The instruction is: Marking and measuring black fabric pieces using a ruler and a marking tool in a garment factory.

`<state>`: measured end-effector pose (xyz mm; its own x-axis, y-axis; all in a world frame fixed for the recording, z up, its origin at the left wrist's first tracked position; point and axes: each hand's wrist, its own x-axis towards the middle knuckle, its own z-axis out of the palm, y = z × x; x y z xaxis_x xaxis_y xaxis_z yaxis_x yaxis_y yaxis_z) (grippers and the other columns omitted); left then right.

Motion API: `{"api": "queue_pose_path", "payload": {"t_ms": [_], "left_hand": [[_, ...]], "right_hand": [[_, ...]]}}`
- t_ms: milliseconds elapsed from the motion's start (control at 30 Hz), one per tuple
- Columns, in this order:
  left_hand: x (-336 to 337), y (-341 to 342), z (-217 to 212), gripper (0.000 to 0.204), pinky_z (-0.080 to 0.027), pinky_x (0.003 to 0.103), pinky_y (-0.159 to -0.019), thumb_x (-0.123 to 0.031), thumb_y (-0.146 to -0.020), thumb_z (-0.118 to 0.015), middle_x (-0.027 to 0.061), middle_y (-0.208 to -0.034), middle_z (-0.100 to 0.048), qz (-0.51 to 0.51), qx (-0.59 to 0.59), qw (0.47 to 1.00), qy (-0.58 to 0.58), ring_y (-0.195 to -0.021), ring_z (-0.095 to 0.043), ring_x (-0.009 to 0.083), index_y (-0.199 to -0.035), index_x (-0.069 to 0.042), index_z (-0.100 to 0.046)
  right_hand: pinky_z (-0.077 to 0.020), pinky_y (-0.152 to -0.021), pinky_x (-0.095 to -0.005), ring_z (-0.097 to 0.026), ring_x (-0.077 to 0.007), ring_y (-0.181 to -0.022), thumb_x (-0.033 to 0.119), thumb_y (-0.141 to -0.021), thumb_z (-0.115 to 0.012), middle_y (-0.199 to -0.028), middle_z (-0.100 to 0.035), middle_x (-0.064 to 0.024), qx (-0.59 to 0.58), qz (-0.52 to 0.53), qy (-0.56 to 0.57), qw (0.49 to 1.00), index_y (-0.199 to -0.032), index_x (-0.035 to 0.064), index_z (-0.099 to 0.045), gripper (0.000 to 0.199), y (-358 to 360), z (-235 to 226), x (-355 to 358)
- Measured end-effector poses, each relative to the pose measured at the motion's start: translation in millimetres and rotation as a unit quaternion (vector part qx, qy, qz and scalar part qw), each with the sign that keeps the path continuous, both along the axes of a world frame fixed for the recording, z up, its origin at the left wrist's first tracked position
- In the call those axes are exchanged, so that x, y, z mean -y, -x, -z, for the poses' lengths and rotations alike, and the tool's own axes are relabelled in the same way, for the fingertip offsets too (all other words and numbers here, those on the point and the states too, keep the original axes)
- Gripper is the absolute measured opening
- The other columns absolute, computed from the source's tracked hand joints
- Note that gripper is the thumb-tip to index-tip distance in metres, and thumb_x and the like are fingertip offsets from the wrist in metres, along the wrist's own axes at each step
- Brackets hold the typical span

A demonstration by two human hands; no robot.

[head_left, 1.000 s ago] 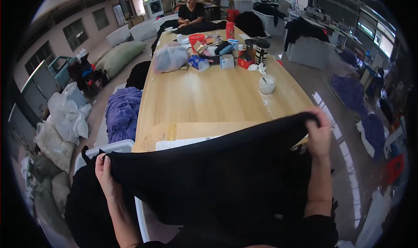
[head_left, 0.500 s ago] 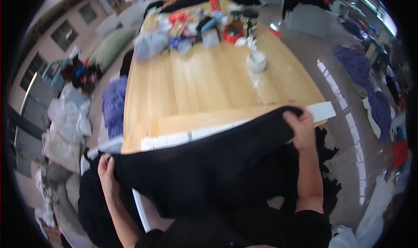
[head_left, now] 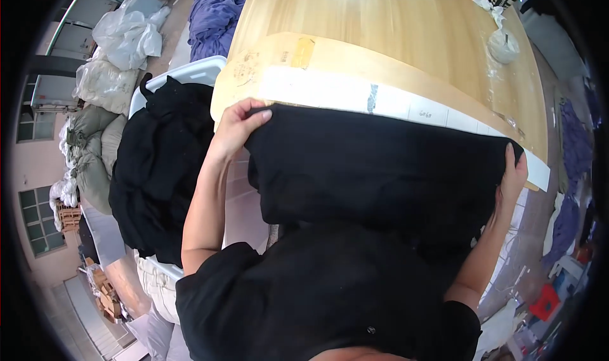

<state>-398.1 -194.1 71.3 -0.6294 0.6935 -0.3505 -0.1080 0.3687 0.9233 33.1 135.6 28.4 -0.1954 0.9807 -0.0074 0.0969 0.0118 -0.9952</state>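
at the near edge of the wooden table [head_left: 406,38], left hand [head_left: 236,125] and right hand [head_left: 512,176] each pinch a top corner of the black garment [head_left: 380,171], stretched between them, white bin [head_left: 190,72] of dark clothes at left.

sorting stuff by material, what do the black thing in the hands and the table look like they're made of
Black garment: soft matte fabric, probably a knit; it drapes and sags between left hand and right hand. Table: light wood or wood-look laminate, smooth with faint grain and a slight sheen.
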Motion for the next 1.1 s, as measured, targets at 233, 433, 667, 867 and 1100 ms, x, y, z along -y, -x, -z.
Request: {"api": "queue_pose_path", "payload": {"t_ms": [233, 433, 667, 867, 1100], "left_hand": [[-54, 57, 29, 0.013, -0.045, 0.017, -0.059, -0.011, -0.084, -0.067, 0.0004, -0.076, -0.061, 0.002, -0.087, 0.996, 0.000, -0.066, -0.055, 0.0050, -0.092, -0.002, -0.061], [-66, 46, 10, 0.018, -0.045, 0.023, -0.061, -0.019, -0.087, -0.062, 0.0024, -0.074, -0.064, 0.073, -0.251, 0.950, 0.173, -0.065, -0.058, 0.0086, -0.093, -0.003, -0.064], [-54, 62, 25, 0.017, -0.043, 0.021, -0.060, -0.018, -0.086, -0.063, -0.0025, -0.069, -0.063, 0.059, -0.291, 0.951, 0.088, -0.062, -0.055, 0.0058, -0.092, -0.003, -0.068], [-40, 76, 72, 0.017, -0.043, 0.021, -0.061, -0.018, -0.086, -0.065, -0.0010, -0.073, -0.061, 0.045, -0.340, 0.933, 0.113, -0.065, -0.053, 0.0064, -0.092, -0.003, -0.064], [-1, 149, 164, 0.020, -0.043, 0.025, -0.057, -0.017, -0.080, -0.071, 0.0022, -0.069, -0.056, 0.024, -0.381, 0.921, 0.074, -0.064, -0.052, 0.0109, -0.081, -0.002, -0.058]], "right_hand": [[-0.0451, -0.073, -0.0238, -0.055, -0.0091, -0.077, 0.019, -0.089, -0.061, -0.085, -0.064, -0.0056, 0.286, -0.005, -0.169, 0.943, -0.096, -0.0025, -0.060, 0.022, 47, 36, -26], [-0.0458, -0.074, -0.0252, -0.055, -0.0109, -0.077, 0.017, -0.090, -0.060, -0.085, -0.064, -0.0074, 0.319, -0.015, -0.164, 0.934, -0.098, -0.0030, -0.060, 0.022, 56, 46, -28], [-0.0459, -0.077, -0.0253, -0.056, -0.0114, -0.081, 0.015, -0.090, -0.059, -0.092, -0.064, -0.0075, 0.294, -0.028, -0.147, 0.944, -0.104, -0.0033, -0.059, 0.023, 56, 49, -31], [-0.0453, -0.076, -0.0249, -0.055, -0.0110, -0.081, 0.012, -0.090, -0.059, -0.090, -0.064, -0.0067, 0.279, -0.035, -0.129, 0.951, -0.103, -0.0037, -0.059, 0.020, 52, 49, -32], [-0.0483, -0.073, -0.0350, -0.062, -0.0241, -0.080, 0.020, -0.081, -0.063, -0.084, -0.066, -0.0165, 0.286, -0.029, -0.056, 0.956, -0.094, -0.0031, -0.063, 0.027, 87, 31, -20]]}}
